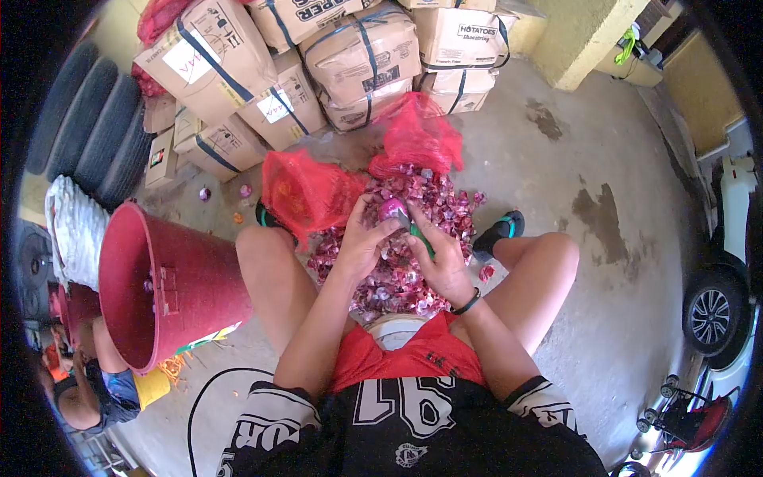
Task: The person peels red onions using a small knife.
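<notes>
My left hand [367,238] is closed around a purple onion [392,210] at the middle of the view. In my right hand [439,256] is a knife with a green handle [422,240], its blade against the onion. Below both hands spreads a heap of onion skins [389,282] between my legs. Just beyond the hands lie two red mesh bags, one at the left [306,191] and one farther back [417,135].
A large red tub [191,278] stands at the left, with another person [83,389] beside it. Strapped cardboard boxes [362,56] are stacked at the back, near several tires [91,119]. Far right are a car wheel [710,316] and a folded stroller-like object [691,421].
</notes>
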Action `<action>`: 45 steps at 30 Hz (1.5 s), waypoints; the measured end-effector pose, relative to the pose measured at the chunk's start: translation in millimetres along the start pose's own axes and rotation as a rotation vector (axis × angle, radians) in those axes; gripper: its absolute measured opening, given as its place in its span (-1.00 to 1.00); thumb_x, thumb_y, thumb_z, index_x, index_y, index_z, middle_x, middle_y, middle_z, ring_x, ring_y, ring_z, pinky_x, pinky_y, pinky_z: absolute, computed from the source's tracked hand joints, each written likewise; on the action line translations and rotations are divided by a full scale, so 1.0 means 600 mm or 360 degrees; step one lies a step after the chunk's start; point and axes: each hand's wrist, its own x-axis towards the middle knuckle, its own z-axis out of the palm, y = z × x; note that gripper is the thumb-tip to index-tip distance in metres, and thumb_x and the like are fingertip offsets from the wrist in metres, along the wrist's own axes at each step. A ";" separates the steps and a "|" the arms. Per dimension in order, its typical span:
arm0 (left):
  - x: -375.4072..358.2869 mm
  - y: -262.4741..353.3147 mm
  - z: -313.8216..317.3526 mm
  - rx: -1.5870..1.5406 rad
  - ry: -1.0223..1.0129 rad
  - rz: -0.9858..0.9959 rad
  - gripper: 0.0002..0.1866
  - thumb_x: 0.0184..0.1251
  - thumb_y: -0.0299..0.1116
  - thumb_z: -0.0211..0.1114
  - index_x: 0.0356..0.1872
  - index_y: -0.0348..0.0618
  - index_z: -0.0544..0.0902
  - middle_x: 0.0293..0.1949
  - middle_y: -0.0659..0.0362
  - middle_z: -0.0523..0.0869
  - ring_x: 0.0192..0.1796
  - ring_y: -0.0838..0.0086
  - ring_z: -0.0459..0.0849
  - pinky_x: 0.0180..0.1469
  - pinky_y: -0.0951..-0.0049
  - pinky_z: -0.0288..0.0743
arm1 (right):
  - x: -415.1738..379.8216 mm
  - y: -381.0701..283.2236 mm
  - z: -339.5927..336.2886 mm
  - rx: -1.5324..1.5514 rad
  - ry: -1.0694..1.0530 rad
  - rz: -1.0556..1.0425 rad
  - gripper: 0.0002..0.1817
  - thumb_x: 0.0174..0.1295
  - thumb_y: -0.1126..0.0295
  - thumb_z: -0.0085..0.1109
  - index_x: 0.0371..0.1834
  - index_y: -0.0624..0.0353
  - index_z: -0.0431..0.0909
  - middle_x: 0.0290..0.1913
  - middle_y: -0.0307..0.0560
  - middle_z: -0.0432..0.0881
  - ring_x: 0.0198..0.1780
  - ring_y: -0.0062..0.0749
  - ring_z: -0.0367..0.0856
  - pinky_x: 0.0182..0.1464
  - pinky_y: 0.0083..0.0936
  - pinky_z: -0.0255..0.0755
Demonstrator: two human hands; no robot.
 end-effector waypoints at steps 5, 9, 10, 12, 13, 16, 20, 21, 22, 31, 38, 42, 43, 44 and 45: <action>0.000 0.003 -0.004 -0.0032 -0.0053 -0.0041 -0.51 0.20 -0.65 0.38 0.10 -0.08 0.42 -0.04 0.16 0.63 -0.01 0.39 0.69 0.01 0.34 0.67 | -0.002 -0.008 -0.005 0.0028 -0.0009 0.0129 -0.52 0.42 0.38 0.07 0.39 0.21 0.37 -0.12 0.11 0.66 -0.14 -0.13 0.67 -0.06 -0.30 0.53; 0.001 0.004 0.000 -0.0048 -0.0145 -0.0012 -0.45 0.26 -0.53 0.38 0.22 -0.02 0.35 0.02 0.09 0.65 -0.02 0.32 0.69 -0.20 0.30 0.69 | -0.003 0.017 -0.002 0.0980 0.0064 0.0484 -0.54 0.50 0.31 0.00 0.42 0.16 0.36 -0.42 -0.27 0.49 -0.44 -0.57 0.42 -0.39 -0.53 0.36; 0.002 0.002 -0.003 -0.0067 -0.0184 -0.0024 -0.45 0.26 -0.52 0.38 0.22 -0.04 0.35 0.05 0.08 0.64 0.00 0.30 0.69 -0.17 0.29 0.70 | 0.000 0.016 -0.008 0.1259 0.0066 0.0654 -0.54 0.52 0.29 -0.02 0.43 0.14 0.36 -0.46 -0.36 0.41 -0.48 -0.68 0.32 -0.46 -0.60 0.29; 0.004 -0.002 -0.011 -0.0101 -0.0269 -0.0057 -0.45 0.27 -0.50 0.37 0.24 -0.08 0.36 0.10 0.06 0.62 0.05 0.27 0.68 -0.12 0.27 0.71 | -0.001 0.008 -0.022 0.1360 -0.0133 0.0567 -0.54 0.53 0.28 -0.05 0.46 0.10 0.34 -0.45 -0.41 0.32 -0.50 -0.74 0.21 -0.47 -0.76 0.15; 0.006 -0.003 -0.014 -0.0139 -0.0247 -0.0084 -0.45 0.27 -0.49 0.37 0.25 -0.09 0.36 0.11 0.05 0.62 0.07 0.26 0.68 -0.10 0.25 0.71 | -0.004 0.003 -0.025 0.1343 -0.0216 0.0528 -0.53 0.53 0.28 -0.05 0.46 0.10 0.33 -0.45 -0.41 0.33 -0.50 -0.74 0.21 -0.47 -0.76 0.15; 0.007 0.001 -0.012 -0.0169 -0.0189 -0.0120 -0.44 0.27 -0.48 0.37 0.27 -0.12 0.36 0.14 0.05 0.61 0.10 0.23 0.67 -0.03 0.22 0.70 | -0.009 0.004 -0.021 0.1296 -0.0255 0.0584 -0.54 0.54 0.28 -0.07 0.46 0.10 0.33 -0.47 -0.40 0.33 -0.52 -0.74 0.22 -0.50 -0.74 0.14; 0.002 0.003 -0.014 -0.0072 -0.0233 -0.0060 -0.42 0.25 -0.48 0.38 0.27 -0.12 0.36 0.15 0.04 0.60 0.13 0.23 0.65 0.04 0.16 0.69 | 0.008 0.016 -0.034 0.1490 0.0072 0.0733 -0.55 0.53 0.28 -0.03 0.44 0.09 0.36 -0.48 -0.42 0.38 -0.55 -0.74 0.26 -0.53 -0.74 0.16; 0.003 0.002 -0.015 -0.0071 -0.0272 -0.0048 -0.42 0.24 -0.49 0.38 0.27 -0.12 0.36 0.15 0.04 0.60 0.14 0.23 0.65 0.05 0.14 0.68 | 0.013 0.021 -0.041 0.1537 0.0148 0.0777 -0.55 0.53 0.28 -0.03 0.43 0.09 0.36 -0.47 -0.43 0.39 -0.55 -0.74 0.26 -0.54 -0.74 0.16; 0.003 0.002 -0.016 -0.0071 -0.0300 -0.0063 -0.41 0.23 -0.49 0.39 0.27 -0.13 0.36 0.15 0.04 0.60 0.15 0.22 0.64 0.08 0.11 0.67 | 0.015 0.024 -0.047 0.1580 0.0227 0.0819 -0.55 0.52 0.27 -0.02 0.43 0.09 0.36 -0.47 -0.44 0.39 -0.56 -0.74 0.26 -0.54 -0.74 0.16; -0.002 0.005 -0.018 -0.0118 -0.0381 -0.0220 -0.35 0.13 -0.51 0.44 0.27 -0.23 0.37 0.12 0.03 0.61 0.18 0.20 0.63 0.24 0.09 0.57 | 0.012 0.040 -0.034 0.1260 0.0433 0.0740 -0.51 0.50 0.24 0.04 0.43 0.17 0.36 -0.39 -0.54 0.36 -0.40 -0.83 0.25 -0.42 -0.81 0.19; -0.006 0.002 -0.022 -0.0134 -0.0511 -0.0317 -0.30 0.11 -0.44 0.48 0.30 -0.24 0.37 0.15 0.02 0.59 0.18 0.21 0.63 0.21 0.17 0.58 | 0.013 0.052 -0.033 0.1141 0.0576 0.0672 -0.49 0.51 0.24 0.03 0.43 0.24 0.34 -0.40 -0.52 0.33 -0.40 -0.82 0.22 -0.42 -0.83 0.15; -0.014 0.011 -0.016 -0.0038 -0.0515 -0.0374 -0.29 0.14 -0.45 0.45 0.32 -0.22 0.33 0.18 0.00 0.57 0.19 0.19 0.62 0.21 0.10 0.59 | 0.015 0.055 -0.061 0.1046 0.0562 0.0727 -0.47 0.51 0.23 0.00 0.45 0.26 0.29 -0.41 -0.48 0.37 -0.43 -0.79 0.24 -0.41 -0.80 0.19; -0.013 0.009 -0.015 -0.0053 -0.0476 -0.0319 -0.31 0.16 -0.48 0.43 0.33 -0.20 0.32 0.19 -0.01 0.57 0.19 0.18 0.62 0.21 0.08 0.60 | 0.013 0.062 -0.063 0.0965 0.0498 0.0692 -0.46 0.52 0.23 -0.01 0.47 0.26 0.26 -0.40 -0.44 0.42 -0.43 -0.75 0.30 -0.38 -0.76 0.28; -0.010 0.005 -0.014 -0.0069 -0.0440 -0.0264 -0.32 0.18 -0.50 0.41 0.33 -0.19 0.31 0.19 -0.01 0.56 0.19 0.18 0.62 0.20 0.06 0.60 | 0.011 0.071 -0.062 0.0882 0.0436 0.0657 -0.44 0.52 0.24 -0.02 0.49 0.26 0.22 -0.38 -0.41 0.47 -0.43 -0.71 0.36 -0.36 -0.72 0.36; -0.006 0.002 -0.012 -0.0085 -0.0403 -0.0207 -0.34 0.20 -0.52 0.39 0.33 -0.17 0.31 0.19 -0.01 0.56 0.19 0.17 0.62 0.19 0.04 0.61 | 0.007 0.092 -0.052 0.0593 0.0474 0.0455 -0.42 0.51 0.25 -0.01 0.51 0.26 0.17 -0.32 -0.31 0.53 -0.38 -0.63 0.44 -0.27 -0.65 0.42</action>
